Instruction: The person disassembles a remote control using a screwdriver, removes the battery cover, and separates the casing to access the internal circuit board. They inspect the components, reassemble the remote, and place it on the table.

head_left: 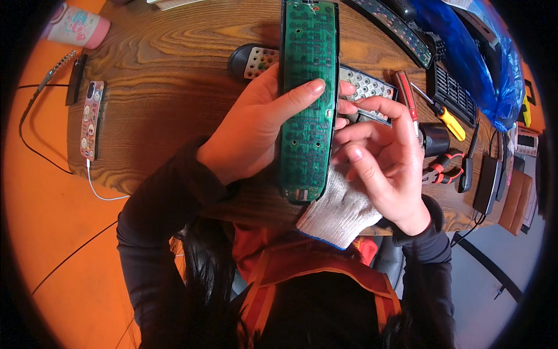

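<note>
A long green circuit board [306, 139] in a dark, narrow shell stands lengthwise in front of me, its printed traces facing up. My left hand [256, 119] grips it, thumb across the face and fingertips showing past its right edge. Beside that edge is my right hand [386, 154], open, its fingers bent and apart. A thin metal piece [375, 118] shows between the right fingers; whether they touch it is unclear. Behind the board lies a keypad panel [370, 86] with rows of round holes, partly covered. Under my right hand is a whitish knit glove [343, 203] with a blue hem.
On the right lie a yellow-handled screwdriver [450, 123], a red-handled tool [405, 93], red-and-black pliers [444, 167] and a black keypad [456, 96]. Blue plastic [482, 64] covers the far right. A phone [92, 119] on a white cable and a pink cup [81, 28] stand left.
</note>
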